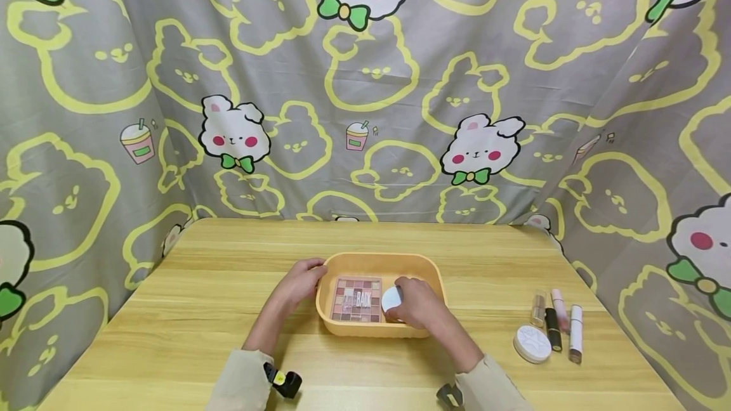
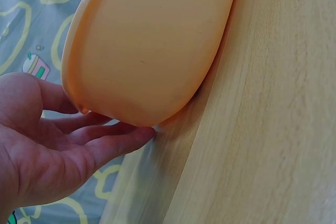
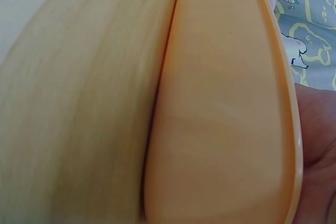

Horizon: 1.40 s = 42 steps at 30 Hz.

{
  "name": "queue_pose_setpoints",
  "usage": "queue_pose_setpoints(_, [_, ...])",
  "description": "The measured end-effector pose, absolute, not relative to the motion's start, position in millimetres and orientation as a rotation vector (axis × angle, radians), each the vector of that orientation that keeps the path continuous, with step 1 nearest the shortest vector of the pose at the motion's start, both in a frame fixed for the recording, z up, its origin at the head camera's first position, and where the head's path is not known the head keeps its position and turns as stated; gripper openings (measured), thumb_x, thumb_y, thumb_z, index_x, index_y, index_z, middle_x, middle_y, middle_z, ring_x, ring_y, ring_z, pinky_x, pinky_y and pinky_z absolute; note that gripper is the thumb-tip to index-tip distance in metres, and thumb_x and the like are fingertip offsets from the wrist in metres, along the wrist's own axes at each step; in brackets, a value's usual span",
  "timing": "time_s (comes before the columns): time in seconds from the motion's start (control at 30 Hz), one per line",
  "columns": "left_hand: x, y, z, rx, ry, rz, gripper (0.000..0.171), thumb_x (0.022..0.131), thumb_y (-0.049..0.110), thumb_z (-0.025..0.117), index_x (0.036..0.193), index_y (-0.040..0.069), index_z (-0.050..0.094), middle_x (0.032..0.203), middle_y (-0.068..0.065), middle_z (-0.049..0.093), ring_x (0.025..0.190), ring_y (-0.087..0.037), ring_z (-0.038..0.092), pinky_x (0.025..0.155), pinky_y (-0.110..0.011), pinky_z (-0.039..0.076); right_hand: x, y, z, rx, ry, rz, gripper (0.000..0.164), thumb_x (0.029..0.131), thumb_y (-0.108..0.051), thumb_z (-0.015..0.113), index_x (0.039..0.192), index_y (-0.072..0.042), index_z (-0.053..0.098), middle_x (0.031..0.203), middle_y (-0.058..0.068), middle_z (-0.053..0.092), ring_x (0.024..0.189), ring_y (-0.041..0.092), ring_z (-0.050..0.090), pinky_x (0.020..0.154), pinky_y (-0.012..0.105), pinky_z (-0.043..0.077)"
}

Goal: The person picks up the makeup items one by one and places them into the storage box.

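Observation:
An orange plastic basket (image 1: 381, 331) stands on the table in front of me. My left hand (image 1: 301, 281) holds its left end; in the left wrist view the fingers (image 2: 123, 142) lie along the outer wall and the thumb reaches over the rim. Inside, on the left, lies a makeup palette (image 1: 356, 300) with a grid of coloured pans and the letters "BACK". Within the right part of the basket, my right hand (image 1: 419, 303) grips a round white-topped compact (image 1: 391, 299) beside the palette. In the right wrist view, the basket wall hides the fingers and compact.
To the right on the wooden table (image 1: 188, 309) lie a round white embossed compact (image 1: 532, 344), a clear tube (image 1: 538, 308), a pink tube (image 1: 559, 309), a black tube (image 1: 553, 330) and a white tube with a brown end (image 1: 575, 333). A patterned curtain (image 1: 308, 163) surrounds the table.

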State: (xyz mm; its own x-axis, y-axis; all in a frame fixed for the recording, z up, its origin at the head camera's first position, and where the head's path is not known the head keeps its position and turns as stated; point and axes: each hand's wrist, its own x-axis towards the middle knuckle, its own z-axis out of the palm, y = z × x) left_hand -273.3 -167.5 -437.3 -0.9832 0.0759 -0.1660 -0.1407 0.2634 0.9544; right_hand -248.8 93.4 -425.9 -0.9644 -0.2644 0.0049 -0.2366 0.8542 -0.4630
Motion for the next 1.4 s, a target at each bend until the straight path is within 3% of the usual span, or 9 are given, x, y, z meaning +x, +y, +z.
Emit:
queue_pose_setpoints(0.57, [-272.6, -167.9, -436.2, -0.049, 2.346, 1.785, 0.043, 0.106, 0.017, 0.045, 0.142, -0.005, 0.052, 0.13, -0.024, 0.063, 0.115, -0.029, 0.064, 0.09, -0.04, 0.058, -247.3, 95.3, -421.9, -0.366, 2.944, -0.737, 0.04, 0.088, -0.021, 0.074, 0.117, 0.005, 0.066, 0.094, 0.011, 0.068, 0.08, 0.021, 0.057, 0.072, 0.036, 0.052])
queue_pose_setpoints(0.93, [-271.2, -168.0, -434.4, -0.029, 2.343, 1.79, 0.043, 0.106, 0.017, 0.045, 0.142, -0.006, 0.051, 0.13, -0.025, 0.063, 0.114, -0.03, 0.065, 0.09, -0.041, 0.058, -246.4, 95.5, -421.4, -0.377, 2.938, -0.734, 0.033, 0.093, -0.02, 0.067, 0.114, 0.005, 0.069, 0.11, 0.019, 0.072, 0.092, 0.026, 0.062, 0.091, 0.047, 0.054])
queue_pose_setpoints(1.4, [-273.7, -167.1, -438.6, -0.066, 2.339, 1.809, 0.042, 0.106, 0.017, 0.046, 0.141, -0.004, 0.053, 0.129, -0.021, 0.064, 0.116, -0.028, 0.064, 0.091, -0.041, 0.057, -244.2, 94.7, -418.8, -0.402, 2.915, -0.749, 0.028, 0.092, -0.018, 0.067, 0.11, 0.004, 0.071, 0.104, 0.015, 0.073, 0.087, 0.023, 0.061, 0.085, 0.044, 0.055])
